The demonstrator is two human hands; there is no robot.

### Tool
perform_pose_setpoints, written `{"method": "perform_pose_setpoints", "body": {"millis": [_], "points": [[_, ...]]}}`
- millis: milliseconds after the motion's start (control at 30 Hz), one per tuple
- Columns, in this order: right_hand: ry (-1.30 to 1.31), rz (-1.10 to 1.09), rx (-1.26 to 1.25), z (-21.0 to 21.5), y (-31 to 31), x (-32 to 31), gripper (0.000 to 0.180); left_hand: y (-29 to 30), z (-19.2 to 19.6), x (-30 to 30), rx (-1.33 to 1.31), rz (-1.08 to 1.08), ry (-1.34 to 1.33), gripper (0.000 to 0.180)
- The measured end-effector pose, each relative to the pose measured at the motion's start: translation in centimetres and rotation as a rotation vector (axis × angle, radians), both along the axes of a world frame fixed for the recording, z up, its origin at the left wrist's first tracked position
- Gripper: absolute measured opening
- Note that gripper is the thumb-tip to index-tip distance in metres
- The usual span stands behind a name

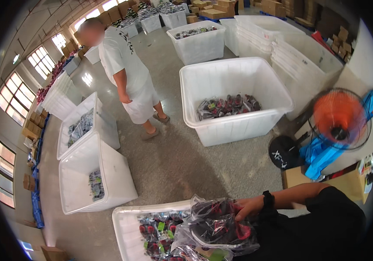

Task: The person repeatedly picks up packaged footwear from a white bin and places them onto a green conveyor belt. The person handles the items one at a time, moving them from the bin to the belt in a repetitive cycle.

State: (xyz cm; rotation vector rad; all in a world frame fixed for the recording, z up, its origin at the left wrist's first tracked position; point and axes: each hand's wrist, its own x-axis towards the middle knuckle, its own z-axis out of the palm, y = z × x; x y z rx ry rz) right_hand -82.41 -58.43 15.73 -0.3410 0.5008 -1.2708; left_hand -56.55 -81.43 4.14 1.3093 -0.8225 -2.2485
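Observation:
My right hand (248, 208), with a dark watch (268, 199) on its wrist, comes in from the right. Its fingers close on clear plastic-bagged shoes (215, 228), dark with red-pink parts, held against my black shirt. The bundle covers one end of a white bin (123, 217). Inside that bin lie many more bagged shoes (156, 235), dark and red with green tags. My left hand does not show.
A large white tub (238, 126) holds bagged shoes ahead. Two more white bins (121, 178) stand at left. A person (125, 74) in white stands on the concrete floor beyond. At right are a standing fan (339, 122), its round black base (282, 153) and stacked tubs (302, 65).

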Motion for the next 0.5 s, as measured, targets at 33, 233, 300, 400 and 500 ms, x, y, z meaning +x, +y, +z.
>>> {"method": "perform_pose_setpoints", "body": {"millis": [33,233,300,400,500], "points": [[0.025,-0.011,0.055,-0.1,-0.8,-1.6,0.081,-0.9,-0.5,-1.5,0.022,-0.006,0.013,0.077],[0.297,-0.077,0.171,-0.3,-9.9,-11.9,0.081,-7.7,-4.1,-11.0,0.150,-0.045,0.139,0.076],[0.436,-0.176,0.307,1.5,-12.9,-14.1,0.081,-9.9,-4.0,-14.7,0.188,-0.069,0.188,0.076],[0.279,-0.327,0.228,3.7,-15.2,-18.8,0.082,-13.2,-3.7,-19.9,0.203,-0.111,0.252,0.076],[0.210,-0.374,0.268,3.0,-17.0,-22.1,0.078,-16.5,-4.1,-24.2,0.230,-0.123,0.144,0.076]]}}
